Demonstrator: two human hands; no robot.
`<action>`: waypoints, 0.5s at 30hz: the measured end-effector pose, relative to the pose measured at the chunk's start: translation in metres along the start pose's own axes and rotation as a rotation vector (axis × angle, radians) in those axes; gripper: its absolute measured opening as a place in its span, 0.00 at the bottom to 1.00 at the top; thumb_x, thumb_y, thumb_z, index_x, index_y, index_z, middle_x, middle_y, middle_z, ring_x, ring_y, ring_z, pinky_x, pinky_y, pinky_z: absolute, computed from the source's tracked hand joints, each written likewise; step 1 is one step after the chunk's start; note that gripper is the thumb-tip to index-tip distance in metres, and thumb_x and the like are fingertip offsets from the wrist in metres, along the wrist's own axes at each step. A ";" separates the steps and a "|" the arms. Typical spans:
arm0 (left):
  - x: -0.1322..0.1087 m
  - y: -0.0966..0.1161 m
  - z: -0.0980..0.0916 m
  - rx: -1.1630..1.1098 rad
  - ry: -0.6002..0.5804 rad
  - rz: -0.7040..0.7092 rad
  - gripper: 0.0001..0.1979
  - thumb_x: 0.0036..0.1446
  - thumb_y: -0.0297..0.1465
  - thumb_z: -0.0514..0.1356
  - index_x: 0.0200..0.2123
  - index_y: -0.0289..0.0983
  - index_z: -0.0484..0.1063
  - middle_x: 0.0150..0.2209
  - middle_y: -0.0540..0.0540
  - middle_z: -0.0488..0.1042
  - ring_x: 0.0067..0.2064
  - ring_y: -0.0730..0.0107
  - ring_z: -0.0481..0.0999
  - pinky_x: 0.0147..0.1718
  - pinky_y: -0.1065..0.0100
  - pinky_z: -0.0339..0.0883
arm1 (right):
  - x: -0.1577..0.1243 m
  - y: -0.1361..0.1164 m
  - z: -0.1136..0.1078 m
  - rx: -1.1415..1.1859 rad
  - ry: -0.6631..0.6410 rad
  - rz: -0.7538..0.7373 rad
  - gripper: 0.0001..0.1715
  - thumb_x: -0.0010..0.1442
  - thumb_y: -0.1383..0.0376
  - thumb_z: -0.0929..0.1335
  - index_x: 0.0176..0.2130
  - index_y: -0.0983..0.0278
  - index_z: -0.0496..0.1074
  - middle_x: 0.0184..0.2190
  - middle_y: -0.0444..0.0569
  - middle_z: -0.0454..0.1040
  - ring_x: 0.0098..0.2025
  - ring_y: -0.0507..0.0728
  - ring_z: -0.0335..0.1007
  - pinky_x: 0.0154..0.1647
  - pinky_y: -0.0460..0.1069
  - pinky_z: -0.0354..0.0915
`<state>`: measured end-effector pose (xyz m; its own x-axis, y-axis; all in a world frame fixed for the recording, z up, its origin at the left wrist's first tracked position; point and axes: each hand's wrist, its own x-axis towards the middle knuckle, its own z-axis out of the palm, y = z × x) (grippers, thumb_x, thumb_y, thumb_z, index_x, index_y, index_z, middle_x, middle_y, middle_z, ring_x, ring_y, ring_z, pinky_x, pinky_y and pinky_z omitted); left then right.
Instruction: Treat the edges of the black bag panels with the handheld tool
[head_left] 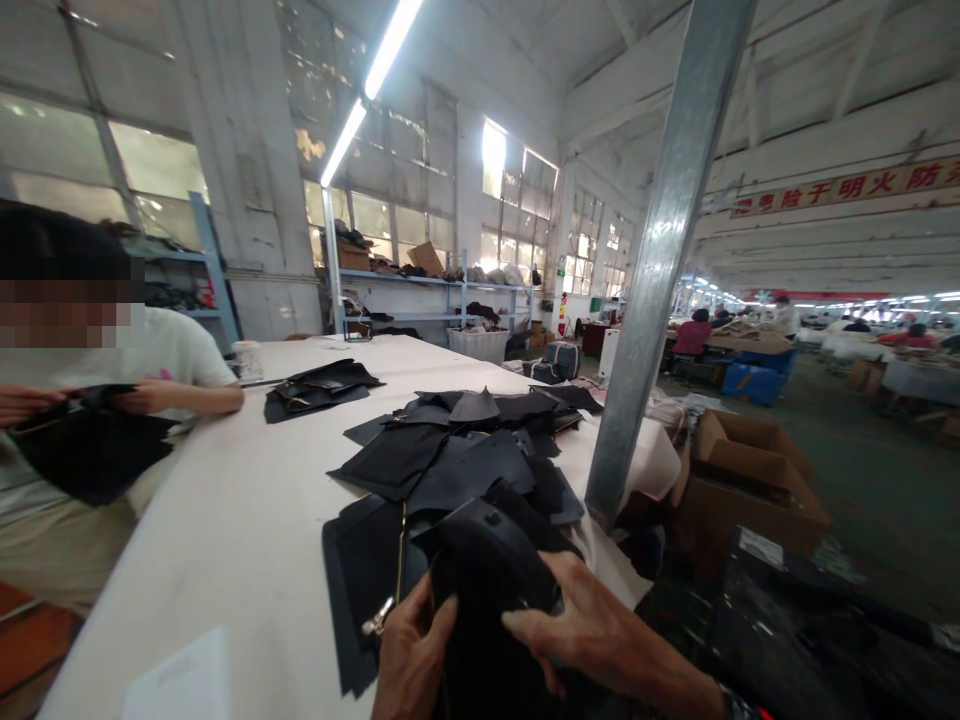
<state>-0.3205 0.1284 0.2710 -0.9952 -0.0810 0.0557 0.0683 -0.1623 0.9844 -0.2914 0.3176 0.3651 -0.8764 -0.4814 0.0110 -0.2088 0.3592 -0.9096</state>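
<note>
A black fabric piece [480, 610] with a curved, stiff-looking upper edge is held up close to me. My left hand [412, 640] grips its left side, thumb on top. On the right side, my right hand [577, 620] is closed round its edge, with the thumb pressed on the near face. Just left of my left hand lies a stack of black pieces [364, 570] with a gold zipper and a metal zipper pull [377, 617]. Beyond my hands, a heap of black cut pieces [465, 450] overlaps on the white table [247, 520]. Fingers behind the fabric are hidden.
At left, a co-worker [180, 350] holds another black piece [97, 450]. A smaller black pile [319, 388] lies farther back. A metal post [660, 250] rises at the table's right side, near cardboard boxes [750, 480]. A white block-like object [180, 680] sits at the near left.
</note>
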 end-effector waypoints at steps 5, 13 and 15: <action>0.011 -0.014 0.003 0.496 0.138 0.394 0.24 0.56 0.44 0.53 0.46 0.32 0.72 0.47 0.40 0.72 0.48 0.60 0.71 0.47 0.65 0.67 | -0.008 0.000 -0.005 -0.043 0.079 0.014 0.17 0.60 0.56 0.66 0.40 0.68 0.66 0.22 0.43 0.66 0.20 0.50 0.64 0.18 0.41 0.57; 0.017 -0.005 0.024 0.790 0.312 0.915 0.15 0.62 0.28 0.50 0.45 0.29 0.73 0.37 0.43 0.72 0.38 0.73 0.75 0.37 0.77 0.69 | -0.045 -0.006 -0.006 -0.348 0.308 0.171 0.33 0.53 0.55 0.69 0.54 0.67 0.66 0.54 0.56 0.65 0.55 0.64 0.62 0.52 0.50 0.63; 0.018 -0.003 0.026 0.832 0.342 0.986 0.14 0.61 0.26 0.50 0.45 0.28 0.72 0.38 0.43 0.72 0.38 0.73 0.75 0.37 0.77 0.69 | -0.049 -0.005 -0.005 -0.356 0.262 0.141 0.28 0.52 0.56 0.69 0.50 0.67 0.70 0.51 0.55 0.68 0.52 0.64 0.64 0.47 0.49 0.66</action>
<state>-0.3407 0.1530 0.2729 -0.4787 -0.0776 0.8745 0.5594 0.7408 0.3719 -0.2494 0.3438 0.3716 -0.9775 -0.2064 0.0434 -0.1754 0.6812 -0.7108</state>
